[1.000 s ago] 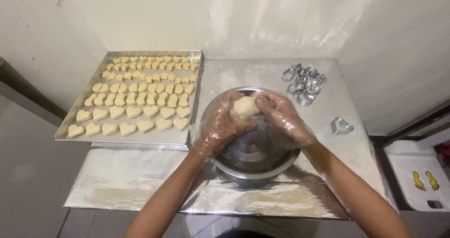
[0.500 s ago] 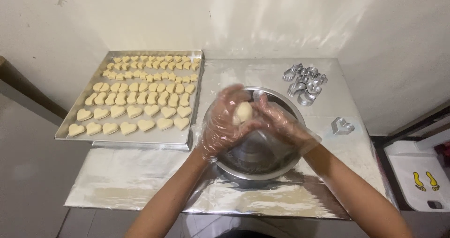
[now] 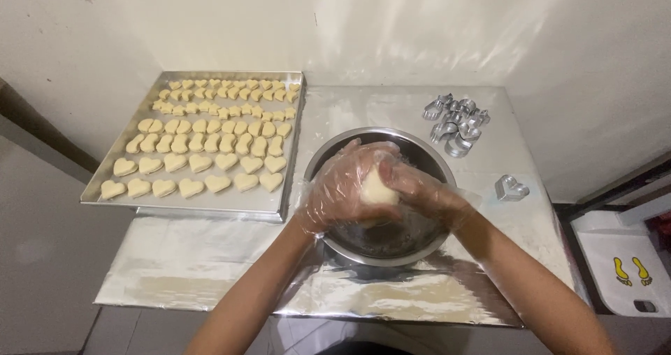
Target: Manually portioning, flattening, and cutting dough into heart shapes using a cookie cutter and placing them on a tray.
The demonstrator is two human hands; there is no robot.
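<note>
A pale ball of dough (image 3: 377, 187) is pressed between both my hands above a round steel bowl (image 3: 419, 152). My left hand (image 3: 342, 187), in a clear plastic glove, cups the dough from the left. From the right, my gloved right hand (image 3: 426, 194) closes on the same lump. The bowl stands on a foil-covered work surface (image 3: 210, 264).
A metal baking tray (image 3: 203, 203) at the left holds several rows of cut dough hearts and other shapes. A pile of metal cookie cutters (image 3: 456, 122) lies at the back right, and a single heart cutter (image 3: 511, 188) sits right of the bowl. A white bag (image 3: 622, 264) is at far right.
Both hands have turned and shifted the dough ball slightly lower in the bowl while squeezing it. Tray and cutters have not moved.
</note>
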